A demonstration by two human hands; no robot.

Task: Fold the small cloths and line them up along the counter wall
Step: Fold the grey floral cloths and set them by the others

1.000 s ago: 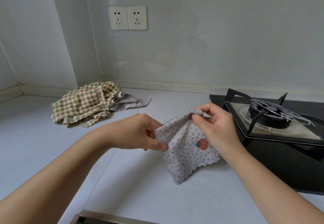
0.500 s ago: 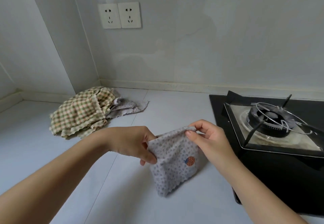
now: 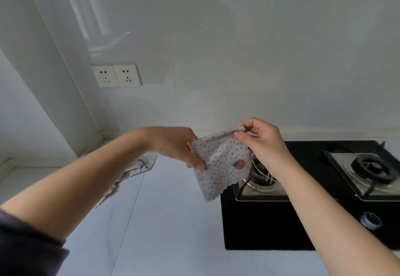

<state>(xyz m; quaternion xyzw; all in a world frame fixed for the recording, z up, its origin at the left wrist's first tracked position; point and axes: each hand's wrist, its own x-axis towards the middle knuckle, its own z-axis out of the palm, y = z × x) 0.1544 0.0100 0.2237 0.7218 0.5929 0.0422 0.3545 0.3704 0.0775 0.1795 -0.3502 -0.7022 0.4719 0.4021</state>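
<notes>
Both arms raised; left hand (image 3: 181, 146) pinches dotted cloth (image 3: 220, 163) side edge; right hand (image 3: 262, 139) pinches top corner.

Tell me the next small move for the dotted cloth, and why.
Probably lower the dotted cloth onto the counter left of the gas stove and flatten it for folding. The left hand pinches its side, the right hand its top corner, so it hangs in the air, partly in front of the stove.
</notes>
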